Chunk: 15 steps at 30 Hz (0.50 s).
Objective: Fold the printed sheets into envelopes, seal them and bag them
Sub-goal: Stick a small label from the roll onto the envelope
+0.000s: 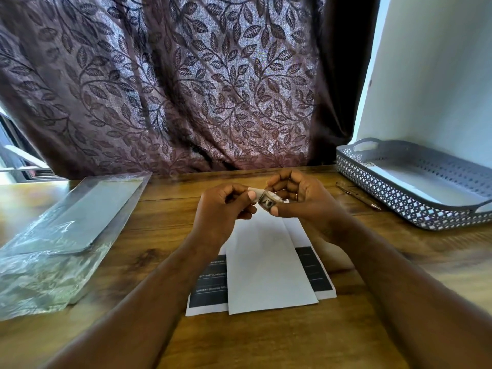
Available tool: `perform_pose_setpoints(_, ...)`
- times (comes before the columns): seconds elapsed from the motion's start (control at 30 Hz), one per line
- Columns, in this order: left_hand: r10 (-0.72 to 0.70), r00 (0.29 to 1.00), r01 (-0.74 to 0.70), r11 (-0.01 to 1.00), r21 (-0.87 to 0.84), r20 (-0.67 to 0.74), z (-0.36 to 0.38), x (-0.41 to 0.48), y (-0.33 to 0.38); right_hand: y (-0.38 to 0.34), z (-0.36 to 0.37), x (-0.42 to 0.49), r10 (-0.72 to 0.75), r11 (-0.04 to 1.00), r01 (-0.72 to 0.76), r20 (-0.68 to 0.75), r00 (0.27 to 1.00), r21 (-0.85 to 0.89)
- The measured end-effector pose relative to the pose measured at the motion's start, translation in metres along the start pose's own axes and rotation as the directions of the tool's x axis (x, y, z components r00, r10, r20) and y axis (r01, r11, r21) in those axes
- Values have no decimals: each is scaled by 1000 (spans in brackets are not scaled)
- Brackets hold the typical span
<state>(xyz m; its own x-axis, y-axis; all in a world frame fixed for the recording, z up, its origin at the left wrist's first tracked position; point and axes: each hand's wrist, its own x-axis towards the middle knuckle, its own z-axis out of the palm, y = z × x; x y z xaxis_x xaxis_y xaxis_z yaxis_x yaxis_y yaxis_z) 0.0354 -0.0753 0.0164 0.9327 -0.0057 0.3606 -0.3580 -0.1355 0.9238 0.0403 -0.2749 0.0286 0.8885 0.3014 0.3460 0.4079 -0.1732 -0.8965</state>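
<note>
A white folded sheet (269, 265) lies lengthwise on a stack of printed sheets (209, 288) with dark banded print, in the middle of the wooden table (165, 214). Above its far end both hands meet. My right hand (300, 198) holds a small tape dispenser (269, 202) between thumb and fingers. My left hand (226, 206) pinches the pale strip of tape (254, 194) that comes out of it. A clear plastic bag (61, 235) with grey flat contents lies at the left.
A grey perforated basket (399, 206) with handles stands at the right, white paper inside it. A pen (358, 195) lies in front of the basket. A patterned curtain (173, 83) hangs behind the table, and a white wall is at the right.
</note>
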Motion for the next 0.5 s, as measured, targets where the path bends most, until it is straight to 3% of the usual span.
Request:
perform_pose_setpoints(0.37, -97, 995, 95, 993, -63, -27, -3, 0, -1, -1, -14, -3, 74, 995, -76, 30, 997, 65)
perform_pose_setpoints(0.43, -83, 996, 82, 996, -19, -21, -3, 1, -3, 0, -22, -3, 88, 996, -87, -37, 995, 7)
perform_pose_setpoints(0.5, -72, 997, 72, 997, -1, -8, -1, 0, -3, 6, -33, -1, 112, 974, -140, -159, 981, -179)
